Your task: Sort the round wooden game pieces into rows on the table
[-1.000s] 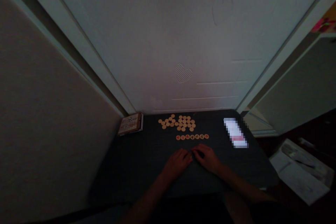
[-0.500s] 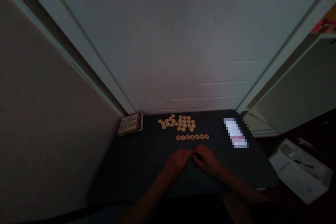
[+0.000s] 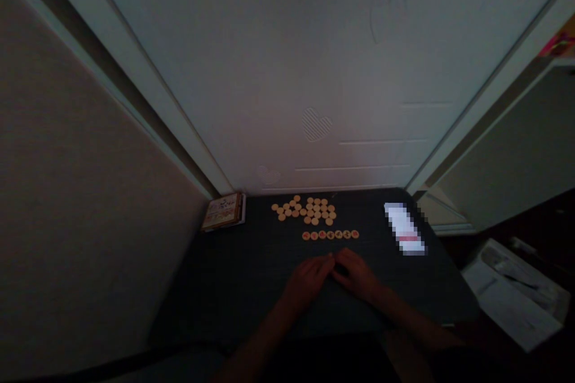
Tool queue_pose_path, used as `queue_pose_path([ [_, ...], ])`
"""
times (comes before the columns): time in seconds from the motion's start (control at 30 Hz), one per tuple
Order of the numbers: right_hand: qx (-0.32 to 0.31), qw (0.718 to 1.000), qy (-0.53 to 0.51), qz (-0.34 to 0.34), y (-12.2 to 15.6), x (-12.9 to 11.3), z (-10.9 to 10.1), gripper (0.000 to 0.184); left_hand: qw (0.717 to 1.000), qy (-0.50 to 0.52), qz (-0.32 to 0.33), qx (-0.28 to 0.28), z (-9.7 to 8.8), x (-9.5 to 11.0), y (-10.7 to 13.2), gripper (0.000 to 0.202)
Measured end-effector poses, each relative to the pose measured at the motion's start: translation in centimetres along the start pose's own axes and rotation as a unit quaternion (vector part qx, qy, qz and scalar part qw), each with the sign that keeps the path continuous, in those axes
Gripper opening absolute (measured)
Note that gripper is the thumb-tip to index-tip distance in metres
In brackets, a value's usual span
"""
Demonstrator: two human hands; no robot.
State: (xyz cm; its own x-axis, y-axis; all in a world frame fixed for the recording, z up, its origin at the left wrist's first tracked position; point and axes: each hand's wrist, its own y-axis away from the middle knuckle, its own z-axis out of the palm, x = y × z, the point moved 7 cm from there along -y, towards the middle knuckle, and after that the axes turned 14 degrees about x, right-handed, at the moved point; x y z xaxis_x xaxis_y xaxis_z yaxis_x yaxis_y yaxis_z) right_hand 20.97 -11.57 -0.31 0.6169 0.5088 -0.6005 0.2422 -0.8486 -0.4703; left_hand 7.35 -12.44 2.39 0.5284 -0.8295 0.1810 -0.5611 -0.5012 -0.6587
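My left hand (image 3: 311, 278) and my right hand (image 3: 354, 272) rest close together on the dark table (image 3: 215, 275), their fingertips meeting. Both have curled fingers pressed together, and whatever they hold, if anything, is hidden. Just beyond them lies a straight row of Chinese chess pieces (image 3: 330, 235), face up with red or dark characters. Behind that row, a loose cluster of plain-topped round wooden pieces (image 3: 317, 208) spreads toward the wall.
A small stack of books (image 3: 222, 212) sits at the table's back left corner. On the right lies a bright, pixelated oblong (image 3: 405, 228). The white panel (image 3: 278, 72) rises behind the table. A white box (image 3: 516, 293) stands lower, off the table's right side.
The left hand's fingers have shifted slightly right, closer against the right hand. The pieces stay in the same arrangement; the whole view has shifted a little.
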Motion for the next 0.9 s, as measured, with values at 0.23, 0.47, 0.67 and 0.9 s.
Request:
queue_pose_path([
  [0.23,0.023,0.999,0.03,-0.013,0.3,0.2,-0.3,0.011,1.0,-0.01,0.005,0.013,0.7,-0.4,0.6,0.021],
  [0.47,0.015,0.995,0.086,-0.055,0.8,0.0,0.0,0.015,0.998,-0.028,-0.013,-0.047,0.8,0.6,-0.3,0.024],
  [0.67,0.005,0.993,0.103,-0.063,0.9,-0.3,0.1,0.017,0.995,-0.022,-0.074,-0.063,0.4,0.0,-1.2,0.031],
  [0.9,-0.005,0.99,0.131,-0.056,0.9,-0.2,0.6,0.017,0.978,-0.026,-0.138,-0.151,0.6,-0.7,-2.1,0.028],
])
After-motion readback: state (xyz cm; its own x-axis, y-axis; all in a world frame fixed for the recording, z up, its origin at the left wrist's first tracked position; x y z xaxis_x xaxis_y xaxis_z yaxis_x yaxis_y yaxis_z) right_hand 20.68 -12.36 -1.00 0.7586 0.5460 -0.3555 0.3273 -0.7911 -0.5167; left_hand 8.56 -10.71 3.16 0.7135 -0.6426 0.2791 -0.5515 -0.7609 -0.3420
